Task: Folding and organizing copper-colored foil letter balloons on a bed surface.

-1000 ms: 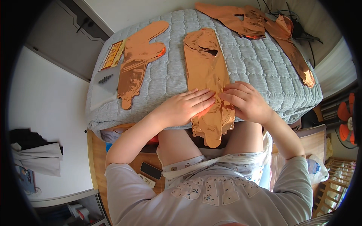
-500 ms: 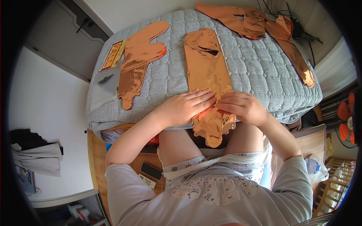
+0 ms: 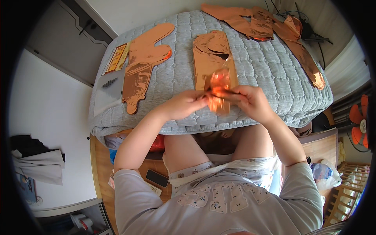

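Note:
A flat rose-gold foil balloon (image 3: 203,66) lies lengthwise on the grey quilted mattress, straight ahead of me. Its near end is lifted and folded back over itself, and this raised part is smeared by motion. My left hand (image 3: 187,103) pinches the fold's left edge between thumb and fingers. On the other side my right hand (image 3: 252,102) grips the fold's right edge, fingers curled. A second flat foil balloon (image 3: 139,66), with rounded lobes, rests to the left. More creased foil balloons (image 3: 250,25) stretch over the far right of the mattress.
The quilted mattress (image 3: 178,74) ends just before my knees. A clear plastic sleeve (image 3: 105,92) and a yellow printed card (image 3: 116,58) lie at its left. A phone (image 3: 157,178) is on the floor at lower left. A fan with orange blades (image 3: 358,125) stands at right.
The balloon's near end, which hung over the mattress edge between my thighs, is now raised and folded away from me. Both hands went from lying flat on the foil to pinching its sides.

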Demonstrator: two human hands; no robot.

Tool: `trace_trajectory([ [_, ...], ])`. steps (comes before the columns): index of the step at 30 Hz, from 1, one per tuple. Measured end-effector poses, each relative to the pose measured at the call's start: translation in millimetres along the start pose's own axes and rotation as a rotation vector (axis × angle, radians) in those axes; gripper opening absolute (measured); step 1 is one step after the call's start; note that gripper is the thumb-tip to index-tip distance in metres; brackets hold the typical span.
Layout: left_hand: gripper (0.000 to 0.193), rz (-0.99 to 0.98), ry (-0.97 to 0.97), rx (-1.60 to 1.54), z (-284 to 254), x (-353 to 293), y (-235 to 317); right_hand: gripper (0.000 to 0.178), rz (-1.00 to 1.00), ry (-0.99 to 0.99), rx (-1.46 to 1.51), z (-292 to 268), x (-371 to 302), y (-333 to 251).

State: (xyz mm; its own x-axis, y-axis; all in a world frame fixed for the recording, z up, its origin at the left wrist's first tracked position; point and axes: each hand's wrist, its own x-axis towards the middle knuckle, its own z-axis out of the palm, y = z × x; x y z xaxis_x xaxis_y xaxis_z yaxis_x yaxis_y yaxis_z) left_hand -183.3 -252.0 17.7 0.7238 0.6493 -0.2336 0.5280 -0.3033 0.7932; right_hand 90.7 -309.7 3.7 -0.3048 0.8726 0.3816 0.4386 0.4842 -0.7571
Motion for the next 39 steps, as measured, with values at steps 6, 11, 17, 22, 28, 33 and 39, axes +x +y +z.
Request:
trace_trajectory([
  [6, 0.028, 0.011, 0.264, -0.442, -4, 17, -4, 0.017, 0.363, -0.007, 0.254, -5, 25, 9],
  [11, 0.027, 0.061, 0.421, -0.392, 2, 5, -2, 0.028, 0.687, -0.185, 0.360, -14, 48, 7],
  [17, 0.051, 0.012, 0.497, -0.271, 9, -9, -2, 0.034, 0.787, -0.238, 0.437, -15, 58, 0],
  [22, 0.063, -0.038, 0.487, -0.066, 6, -7, 12, 0.035, 0.834, -0.240, 0.451, -17, 62, 3],
  [28, 0.048, -0.078, 0.518, 0.010, 5, -6, 13, 0.032, 0.906, -0.258, 0.408, -17, 68, 2],
  [33, 0.038, -0.047, 0.612, 0.213, 19, -4, 16, 0.027, 0.913, -0.251, 0.434, -17, 70, 1],
  [39, 0.027, 0.311, 0.749, 0.612, 43, -9, 10, 0.026, 0.918, -0.281, 0.394, -17, 73, 2],
])
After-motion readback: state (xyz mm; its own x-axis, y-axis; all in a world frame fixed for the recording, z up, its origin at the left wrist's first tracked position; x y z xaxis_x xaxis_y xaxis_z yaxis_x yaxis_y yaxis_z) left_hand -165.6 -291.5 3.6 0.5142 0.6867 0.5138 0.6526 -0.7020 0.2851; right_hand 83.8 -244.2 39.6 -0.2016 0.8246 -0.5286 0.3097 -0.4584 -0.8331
